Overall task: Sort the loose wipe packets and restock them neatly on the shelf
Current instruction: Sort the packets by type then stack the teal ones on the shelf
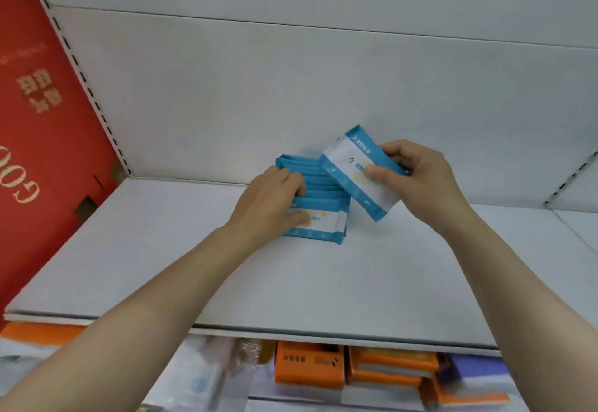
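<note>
Bright, even, diffuse light fills the white shelf, with no harsh glare on it. Soft, faint shadows lie under the left hand and beside the row of wipe packets near the shelf's back edge. The wide lens bends the shelf's front edge and the slotted upright at the left. The orange boxes below the front edge are smeared and soft; print on the held packet is too blurred to read
</note>
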